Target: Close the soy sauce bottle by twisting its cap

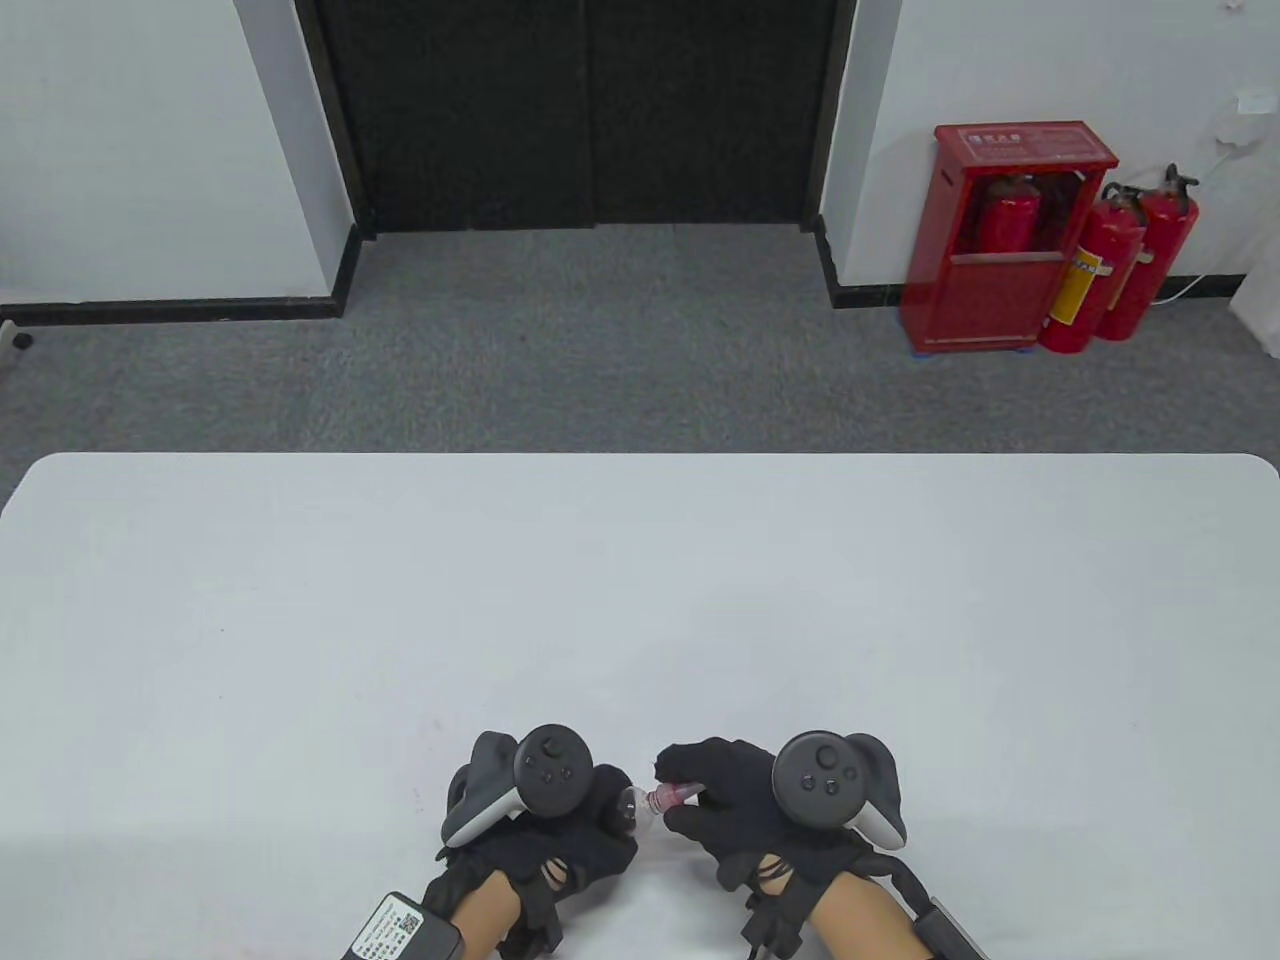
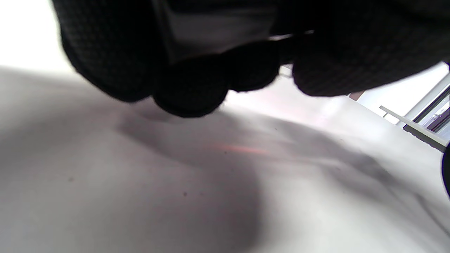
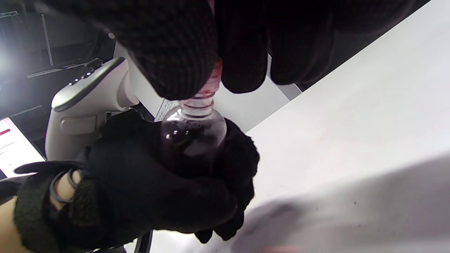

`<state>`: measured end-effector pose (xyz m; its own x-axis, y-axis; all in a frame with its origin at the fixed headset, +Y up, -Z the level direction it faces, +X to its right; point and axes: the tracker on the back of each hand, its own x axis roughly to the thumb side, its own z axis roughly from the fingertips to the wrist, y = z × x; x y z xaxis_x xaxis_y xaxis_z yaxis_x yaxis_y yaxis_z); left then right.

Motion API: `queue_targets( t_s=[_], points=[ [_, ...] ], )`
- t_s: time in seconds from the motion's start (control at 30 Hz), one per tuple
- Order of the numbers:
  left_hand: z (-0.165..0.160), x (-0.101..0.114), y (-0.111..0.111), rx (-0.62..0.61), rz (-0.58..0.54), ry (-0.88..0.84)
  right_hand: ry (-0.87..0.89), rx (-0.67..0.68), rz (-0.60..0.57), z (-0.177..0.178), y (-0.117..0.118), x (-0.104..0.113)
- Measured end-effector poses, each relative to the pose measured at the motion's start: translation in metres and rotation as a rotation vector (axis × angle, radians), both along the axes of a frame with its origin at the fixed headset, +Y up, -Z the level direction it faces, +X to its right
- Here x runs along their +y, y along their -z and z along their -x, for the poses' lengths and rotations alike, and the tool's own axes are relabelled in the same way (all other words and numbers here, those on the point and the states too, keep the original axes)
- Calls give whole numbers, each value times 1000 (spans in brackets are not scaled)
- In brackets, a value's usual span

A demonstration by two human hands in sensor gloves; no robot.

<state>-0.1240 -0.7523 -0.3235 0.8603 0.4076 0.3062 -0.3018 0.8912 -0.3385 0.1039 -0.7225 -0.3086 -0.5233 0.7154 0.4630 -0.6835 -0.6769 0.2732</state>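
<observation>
A small clear soy sauce bottle [image 1: 636, 800] with dark liquid is held near the table's front edge, lying roughly sideways with its neck toward the right. My left hand [image 1: 560, 810] grips its body; the right wrist view shows the bottle [image 3: 192, 137] wrapped by that gloved hand [image 3: 147, 189]. My right hand [image 1: 730, 790] pinches the red cap [image 1: 672, 795] on the neck; its fingers [image 3: 175, 52] cover most of the cap [image 3: 214, 79]. The left wrist view shows only my curled left fingers [image 2: 190, 84] above the table.
The white table [image 1: 640, 600] stretches ahead of both hands. Beyond it lies grey carpet, a dark door and a red extinguisher cabinet [image 1: 1010, 235] at the far right wall.
</observation>
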Motion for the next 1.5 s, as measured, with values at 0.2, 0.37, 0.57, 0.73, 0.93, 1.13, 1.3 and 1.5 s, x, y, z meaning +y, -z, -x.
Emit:
queue_targets(
  t_s=[0.2, 0.37, 0.57, 0.73, 0.93, 1.13, 1.3, 1.5],
  points=[
    [1, 0, 0, 2, 3, -5, -19, 12, -7, 3, -1, -1],
    [1, -1, 0, -2, 15, -26, -8, 10, -30, 4, -2, 0],
    [1, -1, 0, -8, 16, -26, -17, 18, -58, 5, -3, 2],
    [0, -2, 0, -27, 28, -50, -15, 51, -107, 6, -5, 4],
    [1, -2, 0, -33, 32, -60, -33, 46, -95, 5, -4, 4],
    [1, -1, 0, -32, 21, -58, -32, 23, -63, 2, -2, 1],
    [1, -1, 0, -38, 11, -52, -43, 2, -51, 2, -2, 2],
    [0, -1, -1, -45, 7, -50, -61, -24, -54, 1, -2, 3]
  ],
)
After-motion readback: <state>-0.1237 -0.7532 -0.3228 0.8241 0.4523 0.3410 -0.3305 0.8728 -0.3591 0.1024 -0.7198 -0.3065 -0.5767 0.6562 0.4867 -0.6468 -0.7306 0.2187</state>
